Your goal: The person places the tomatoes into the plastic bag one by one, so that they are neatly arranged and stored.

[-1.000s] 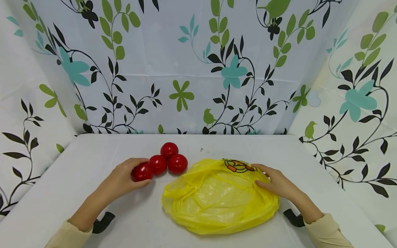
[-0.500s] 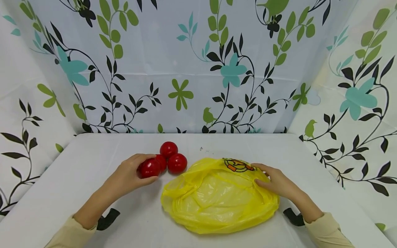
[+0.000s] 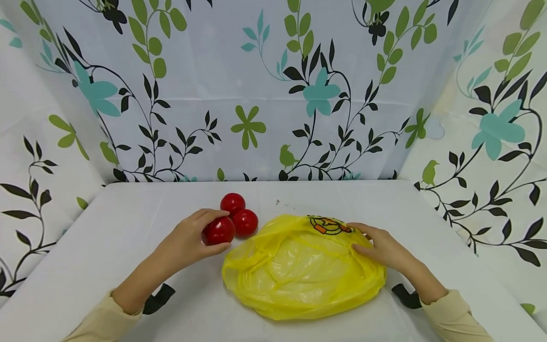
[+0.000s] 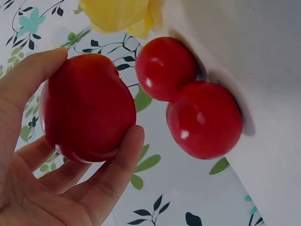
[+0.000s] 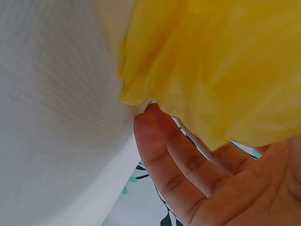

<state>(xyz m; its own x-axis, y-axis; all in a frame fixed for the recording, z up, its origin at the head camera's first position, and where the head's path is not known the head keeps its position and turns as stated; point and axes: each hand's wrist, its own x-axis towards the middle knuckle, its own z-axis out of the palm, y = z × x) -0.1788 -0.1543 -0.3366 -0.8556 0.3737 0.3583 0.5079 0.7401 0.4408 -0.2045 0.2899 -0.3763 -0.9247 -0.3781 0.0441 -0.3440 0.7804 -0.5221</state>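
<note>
My left hand [image 3: 188, 240] holds a red tomato [image 3: 218, 231] between thumb and curled fingers, left of the bag. In the left wrist view this tomato [image 4: 89, 106] fills the grasp, and its notched outline suggests another tomato behind it. Two more tomatoes sit together just beyond, a rear one [image 3: 232, 203] and a nearer one [image 3: 245, 223]. A crumpled yellow plastic bag [image 3: 305, 273] lies in the middle, its mouth spread. At the bag's right side rests my right hand [image 3: 386, 249], thumb and fingers apart; in the right wrist view its fingers [image 5: 176, 181] stretch fairly straight against the plastic.
The white table [image 3: 149, 202] ends at a leaf-patterned curtain [image 3: 192, 71] behind and at both sides. Dark straps [image 3: 159, 299] show at both wrists. A few small dark specks [image 3: 278, 203] mark the tabletop beyond the bag.
My left hand has moved right with its tomato, which now covers the tomato that was beside it. The right hand and the bag have stayed put.
</note>
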